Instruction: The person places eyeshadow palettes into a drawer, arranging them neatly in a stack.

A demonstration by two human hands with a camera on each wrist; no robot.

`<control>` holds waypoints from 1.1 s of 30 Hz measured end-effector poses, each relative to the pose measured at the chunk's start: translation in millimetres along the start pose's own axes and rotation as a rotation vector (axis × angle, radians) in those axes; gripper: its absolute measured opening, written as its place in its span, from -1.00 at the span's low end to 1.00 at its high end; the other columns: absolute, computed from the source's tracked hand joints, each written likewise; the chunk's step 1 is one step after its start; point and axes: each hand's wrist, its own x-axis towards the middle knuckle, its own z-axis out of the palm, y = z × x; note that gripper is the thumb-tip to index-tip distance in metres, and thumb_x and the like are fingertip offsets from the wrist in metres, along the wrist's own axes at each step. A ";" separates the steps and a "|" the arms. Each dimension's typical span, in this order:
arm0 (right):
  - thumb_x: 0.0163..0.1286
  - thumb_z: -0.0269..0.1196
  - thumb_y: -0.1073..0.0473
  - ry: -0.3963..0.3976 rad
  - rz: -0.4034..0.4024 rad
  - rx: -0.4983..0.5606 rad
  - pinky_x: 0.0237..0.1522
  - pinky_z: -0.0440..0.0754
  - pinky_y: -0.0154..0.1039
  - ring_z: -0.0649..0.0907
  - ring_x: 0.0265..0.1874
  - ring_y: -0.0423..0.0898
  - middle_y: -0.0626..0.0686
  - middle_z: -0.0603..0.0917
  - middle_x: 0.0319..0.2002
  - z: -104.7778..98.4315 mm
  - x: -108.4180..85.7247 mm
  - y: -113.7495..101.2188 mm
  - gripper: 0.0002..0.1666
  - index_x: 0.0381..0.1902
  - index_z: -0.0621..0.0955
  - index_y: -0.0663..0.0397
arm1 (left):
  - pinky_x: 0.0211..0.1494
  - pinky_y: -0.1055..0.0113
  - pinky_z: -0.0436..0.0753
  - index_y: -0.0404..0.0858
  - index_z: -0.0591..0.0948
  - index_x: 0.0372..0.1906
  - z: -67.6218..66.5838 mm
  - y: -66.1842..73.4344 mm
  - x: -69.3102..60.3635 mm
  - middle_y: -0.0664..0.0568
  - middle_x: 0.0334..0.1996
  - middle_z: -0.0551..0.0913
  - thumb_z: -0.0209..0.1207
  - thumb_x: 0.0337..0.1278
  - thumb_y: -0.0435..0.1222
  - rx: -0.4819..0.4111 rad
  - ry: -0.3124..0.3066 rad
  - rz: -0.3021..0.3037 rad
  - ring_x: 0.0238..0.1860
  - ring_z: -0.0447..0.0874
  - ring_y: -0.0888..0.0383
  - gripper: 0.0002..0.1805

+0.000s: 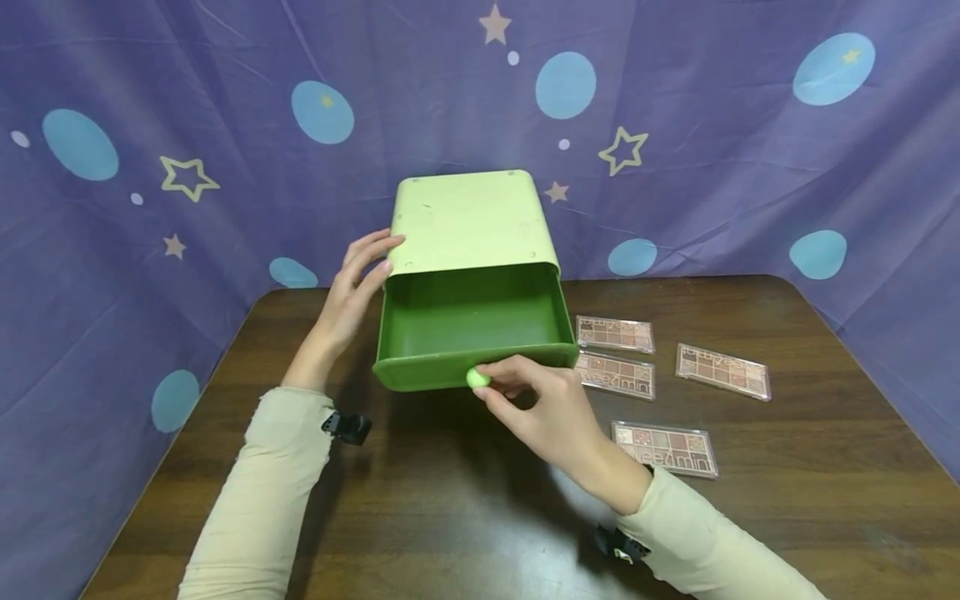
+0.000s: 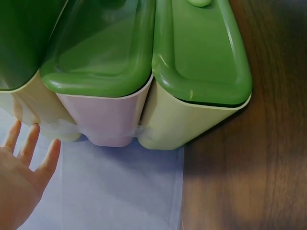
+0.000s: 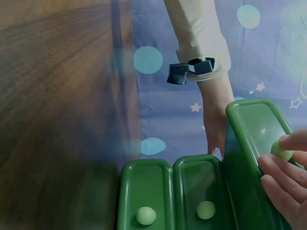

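A small drawer cabinet [image 1: 471,221] with a pale yellow-green top stands near the back of the table. Its top green drawer [image 1: 427,377] is pulled out, and the visible inside holds nothing. My right hand [image 1: 551,408] pinches the round light-green knob [image 1: 477,377] on the drawer front between thumb and fingers. On the cabinet's left side rests my left hand [image 1: 351,287], its fingers extended against the upper edge. Two lower green drawers, one [image 3: 146,184] at the bottom and another [image 3: 199,182] above it, are pushed in, as the right wrist view shows. The left wrist view shows a pink casing [image 2: 103,117] between pale ones.
Several clear-cased eyeshadow palettes lie to the right of the cabinet: one near the front [image 1: 667,448], one at far right [image 1: 723,371], and two beside the drawer [image 1: 615,333]. A purple patterned cloth [image 1: 465,92] hangs behind the brown wooden table [image 1: 420,517].
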 end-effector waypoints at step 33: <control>0.14 0.41 0.39 -0.233 0.032 0.071 0.20 0.49 -0.29 0.67 0.03 -0.09 0.02 0.72 0.03 -67.0 -50.0 19.8 -0.48 0.11 0.65 0.13 | 0.40 0.10 0.15 -0.34 0.48 0.32 7.5 -7.5 -0.5 -0.08 0.39 0.30 -0.02 0.36 -0.29 -0.076 0.056 0.059 0.38 0.18 0.12 -0.52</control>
